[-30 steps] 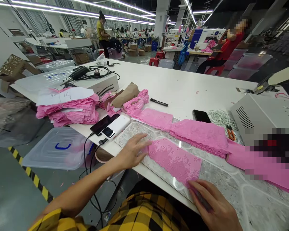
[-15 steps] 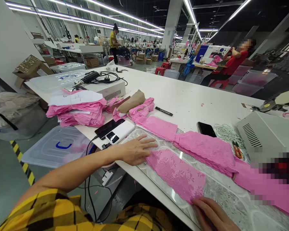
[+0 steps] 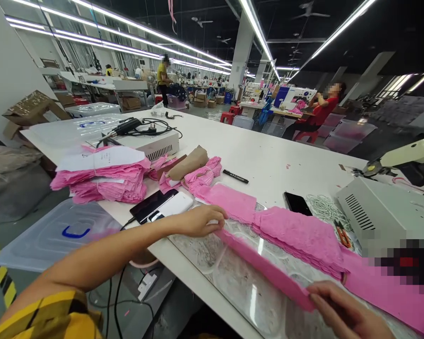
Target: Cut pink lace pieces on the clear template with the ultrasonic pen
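A strip of pink lace fabric [image 3: 265, 266] stretches between my hands, raised and tilted above a clear-topped board [image 3: 240, 294]. My left hand [image 3: 203, 221] pinches its far left end. At the right end, my right hand [image 3: 342, 306] grips the corner between thumb and fingers. Just beyond lies a layered stack of pink fabric pieces [image 3: 300, 235], with another pink pile [image 3: 233, 200] to its left. A longer pink length [image 3: 385, 282] runs off to the right.
Bundled pink pieces [image 3: 106, 174] are piled at the left. Near them lie a white power bank [image 3: 176, 202] and a dark phone [image 3: 153, 205]. A black marker [image 3: 235, 176], a second phone [image 3: 297, 203], orange-handled snips [image 3: 342, 234] and a grey machine box [image 3: 378, 212] stand farther back.
The lace piece, flat on the board before, is now lifted along its near edge and tilted. My left hand has closed from spread fingers to a pinch. The view has shifted slightly.
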The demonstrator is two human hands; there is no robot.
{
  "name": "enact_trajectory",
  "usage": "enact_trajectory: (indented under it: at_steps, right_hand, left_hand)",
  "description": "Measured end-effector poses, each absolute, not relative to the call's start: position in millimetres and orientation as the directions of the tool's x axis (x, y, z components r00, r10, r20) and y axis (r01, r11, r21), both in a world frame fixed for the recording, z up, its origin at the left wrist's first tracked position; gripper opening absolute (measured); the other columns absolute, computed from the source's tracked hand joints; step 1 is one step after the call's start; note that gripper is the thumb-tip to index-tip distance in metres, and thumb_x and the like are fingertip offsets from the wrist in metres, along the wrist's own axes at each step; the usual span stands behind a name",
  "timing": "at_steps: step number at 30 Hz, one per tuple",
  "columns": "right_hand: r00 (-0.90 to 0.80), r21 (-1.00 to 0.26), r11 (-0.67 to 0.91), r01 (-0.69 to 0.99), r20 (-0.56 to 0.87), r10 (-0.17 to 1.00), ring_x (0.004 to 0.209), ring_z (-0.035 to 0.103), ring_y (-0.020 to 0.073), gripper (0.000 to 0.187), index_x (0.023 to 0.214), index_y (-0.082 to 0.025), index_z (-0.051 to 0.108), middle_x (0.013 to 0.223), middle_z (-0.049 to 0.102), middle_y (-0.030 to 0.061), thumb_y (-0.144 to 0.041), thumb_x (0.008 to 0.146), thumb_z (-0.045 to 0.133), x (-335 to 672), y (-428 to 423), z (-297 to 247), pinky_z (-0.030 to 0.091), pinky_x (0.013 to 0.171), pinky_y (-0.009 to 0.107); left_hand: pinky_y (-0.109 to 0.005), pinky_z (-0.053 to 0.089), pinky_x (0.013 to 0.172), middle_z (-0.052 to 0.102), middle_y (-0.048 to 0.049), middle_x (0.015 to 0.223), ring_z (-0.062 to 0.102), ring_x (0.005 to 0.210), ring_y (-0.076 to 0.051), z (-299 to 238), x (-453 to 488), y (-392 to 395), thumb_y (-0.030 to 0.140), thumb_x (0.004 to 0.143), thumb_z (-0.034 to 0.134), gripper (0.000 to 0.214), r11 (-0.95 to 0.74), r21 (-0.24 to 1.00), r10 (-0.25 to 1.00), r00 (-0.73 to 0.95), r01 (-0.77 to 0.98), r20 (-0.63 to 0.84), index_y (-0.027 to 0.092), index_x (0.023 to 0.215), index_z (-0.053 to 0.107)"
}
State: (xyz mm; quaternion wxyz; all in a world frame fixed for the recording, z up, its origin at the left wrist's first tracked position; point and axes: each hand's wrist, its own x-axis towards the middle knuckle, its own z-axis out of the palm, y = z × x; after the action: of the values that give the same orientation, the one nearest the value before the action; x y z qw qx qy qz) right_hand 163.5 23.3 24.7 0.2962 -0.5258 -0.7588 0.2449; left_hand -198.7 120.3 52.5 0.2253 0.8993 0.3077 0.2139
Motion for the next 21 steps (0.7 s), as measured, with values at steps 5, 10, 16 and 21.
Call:
enact_trajectory:
  at_steps: [5,10,16,21]
  right_hand:
    - [-0.105,-0.754,0.165,0.636,0.127,0.986,0.045,0.047,0.0115,0.040,0.073,-0.019,0.068,0.051,0.054,0.0001,-0.057,0.080,0.058,140.8,116.3,79.3,0.040,0.042,0.023]
    - [-0.046,-0.661,0.442,0.607,0.526,0.850,0.065,0.059,0.0157,0.030,0.082,-0.019,0.068,0.076,0.067,0.0062,-0.047,0.082,0.055,110.4,193.1,91.6,0.048,0.059,0.028]
    - [-0.287,-0.558,0.588,0.586,0.535,0.794,0.070,0.062,0.0172,0.023,0.070,-0.023,0.065,0.074,0.067,0.0039,-0.037,0.084,0.054,74.5,198.2,34.7,0.051,0.069,0.033]
    - [-0.257,-0.556,0.543,0.629,0.511,0.820,0.085,0.067,0.0186,0.022,0.085,-0.023,0.070,0.088,0.072,0.0058,-0.032,0.088,0.050,94.7,176.9,18.4,0.054,0.079,0.034]
  left_hand:
    - [-0.031,0.050,0.089,0.071,-0.0060,0.102,0.067,0.096,-0.020,83.4,-202.3,198.6,0.015,0.083,0.057,0.012,-0.685,0.473,0.716,0.630,0.554,0.300,0.018,0.077,0.067]
    - [-0.038,0.041,0.107,0.061,-0.0092,0.130,0.055,0.122,-0.024,105.3,-228.9,237.2,0.025,0.091,0.049,0.020,-0.663,0.390,0.745,0.511,0.639,0.428,0.019,0.086,0.068]
    - [-0.042,0.040,0.110,0.067,-0.0096,0.121,0.058,0.120,-0.025,67.7,-260.8,225.5,0.020,0.082,0.060,0.016,-0.705,0.280,0.708,0.622,0.652,0.334,0.018,0.066,0.063]
    - [-0.049,0.031,0.116,0.065,-0.0085,0.124,0.051,0.127,-0.028,53.4,-261.4,216.1,0.017,0.078,0.059,0.010,-0.742,0.215,0.668,0.680,0.634,0.300,0.019,0.072,0.066]
